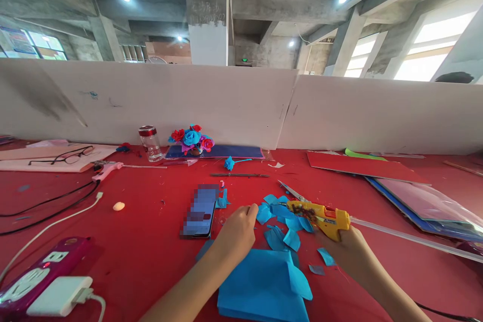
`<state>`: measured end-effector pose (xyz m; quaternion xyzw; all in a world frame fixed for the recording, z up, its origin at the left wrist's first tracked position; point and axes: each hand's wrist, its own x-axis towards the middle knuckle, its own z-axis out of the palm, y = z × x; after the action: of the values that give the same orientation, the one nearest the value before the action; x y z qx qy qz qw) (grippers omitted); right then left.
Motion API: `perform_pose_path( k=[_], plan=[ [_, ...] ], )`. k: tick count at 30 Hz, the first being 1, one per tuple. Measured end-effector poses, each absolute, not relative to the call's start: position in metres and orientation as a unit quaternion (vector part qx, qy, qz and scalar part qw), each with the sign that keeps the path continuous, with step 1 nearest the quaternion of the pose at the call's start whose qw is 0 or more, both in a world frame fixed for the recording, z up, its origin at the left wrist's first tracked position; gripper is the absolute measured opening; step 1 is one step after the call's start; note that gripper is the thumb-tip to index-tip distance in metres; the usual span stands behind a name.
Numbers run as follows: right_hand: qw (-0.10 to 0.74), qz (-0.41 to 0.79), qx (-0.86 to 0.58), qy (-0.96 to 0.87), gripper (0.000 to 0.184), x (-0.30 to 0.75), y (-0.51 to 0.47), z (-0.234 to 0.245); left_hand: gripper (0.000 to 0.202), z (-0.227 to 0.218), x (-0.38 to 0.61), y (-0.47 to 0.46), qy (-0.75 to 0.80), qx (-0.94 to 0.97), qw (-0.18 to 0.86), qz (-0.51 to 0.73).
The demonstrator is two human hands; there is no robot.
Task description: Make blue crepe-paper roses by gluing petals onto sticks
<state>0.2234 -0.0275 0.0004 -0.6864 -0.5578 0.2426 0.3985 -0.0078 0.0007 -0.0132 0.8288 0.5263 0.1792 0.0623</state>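
Observation:
My right hand grips a yellow hot glue gun, its nozzle pointing left over a scatter of cut blue paper petals. A long clear glue stick runs out of the gun's back. My left hand is closed in a pinch just left of the petals; whatever lies between its fingertips is hidden from view. Below both hands sits a stack of blue paper with a lifted right corner. Scissors lie partly behind the gun's nozzle.
On the red table a phone lies left of my left hand. Farther back are a blue paper flower, a paper bouquet and a glass jar. A power strip with cables occupies the left; folders lie right.

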Motion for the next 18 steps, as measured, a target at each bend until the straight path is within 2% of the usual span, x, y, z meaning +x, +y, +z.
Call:
perform_pose_path(
  k=[7,18],
  plan=[
    [0.399,0.22,-0.682,-0.572,0.023,0.231,-0.0271,0.0022,0.036,-0.012,-0.0081,0.0006,0.53,0.826,0.068,0.178],
    [0.384,0.238,-0.682,-0.575,0.02,0.2221,-0.0288,0.0031,0.041,-0.011,-0.0084,0.0001,0.515,0.836,0.053,0.182]
  ],
)
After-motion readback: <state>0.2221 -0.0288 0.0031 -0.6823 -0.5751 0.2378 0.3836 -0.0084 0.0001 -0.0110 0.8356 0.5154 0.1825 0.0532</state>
